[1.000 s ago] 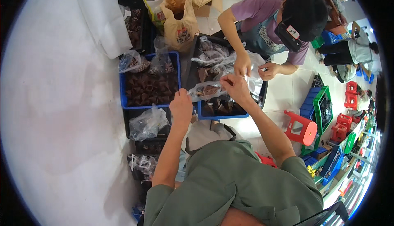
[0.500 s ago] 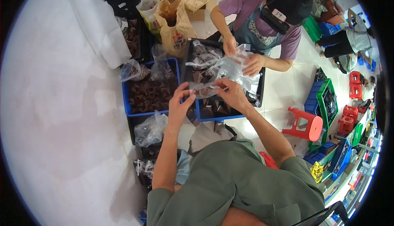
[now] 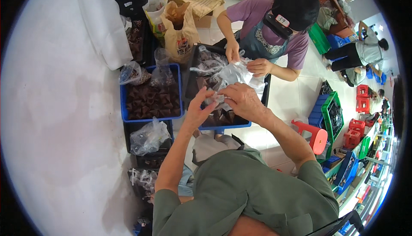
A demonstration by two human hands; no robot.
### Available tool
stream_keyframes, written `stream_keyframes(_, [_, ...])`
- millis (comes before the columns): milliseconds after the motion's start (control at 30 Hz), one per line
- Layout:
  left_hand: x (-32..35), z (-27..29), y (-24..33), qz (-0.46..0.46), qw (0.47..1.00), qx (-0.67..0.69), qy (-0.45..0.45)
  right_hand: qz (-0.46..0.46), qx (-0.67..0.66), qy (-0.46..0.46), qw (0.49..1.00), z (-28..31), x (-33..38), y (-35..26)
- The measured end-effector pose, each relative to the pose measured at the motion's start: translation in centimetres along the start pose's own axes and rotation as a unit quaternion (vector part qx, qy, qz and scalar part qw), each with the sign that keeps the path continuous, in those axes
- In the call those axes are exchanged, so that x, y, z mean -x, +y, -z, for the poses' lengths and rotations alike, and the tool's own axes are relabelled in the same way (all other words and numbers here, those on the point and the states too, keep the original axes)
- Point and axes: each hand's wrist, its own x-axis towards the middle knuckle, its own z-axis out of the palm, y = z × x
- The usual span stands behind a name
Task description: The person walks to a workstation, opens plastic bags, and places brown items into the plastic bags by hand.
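Observation:
My left hand (image 3: 199, 108) and my right hand (image 3: 245, 101) meet over a blue tray (image 3: 234, 125). Between their fingertips they pinch a small clear plastic bag (image 3: 219, 100); its contents are mostly hidden by my fingers. Below them in the tray lie dark brown angular pieces (image 3: 224, 117). Just beyond my right hand is a spread of clear plastic bags (image 3: 236, 75) on a black tray (image 3: 194, 79). A co-worker's two hands (image 3: 259, 67) hold plastic there, close to mine but apart from them.
At the left, a blue bin (image 3: 180, 94) holds many brown pointed pieces (image 3: 150, 102) and filled clear bags (image 3: 134, 74). Crumpled plastic (image 3: 150, 137) lies nearer me. Paper sacks (image 3: 181, 34) stand beyond. A red stool (image 3: 316, 139) and a green crate (image 3: 334, 120) are right.
My hands have drawn closer together, and the bag stretched between them is now bunched up. The co-worker's hands have shifted slightly on the plastic. The whole view has moved a little.

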Motion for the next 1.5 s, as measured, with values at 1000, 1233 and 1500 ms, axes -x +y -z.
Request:
stream_keyframes(1000, [0.4,-3.3,3.8,0.212,0.970,0.075,-0.095,0.136,0.089,0.018,0.987,-2.3,3.7,3.7])
stream_keyframes(1233, [0.5,-3.3,4.1,0.227,0.963,0.119,-0.089,0.056,-0.058,-0.017,0.997,-2.8,3.7,5.0])
stream_keyframes(1500, [1.0,-3.3,2.2,0.249,0.947,0.198,0.041,-0.153,-0.329,-0.075,0.929,-2.4,5.4,2.9])
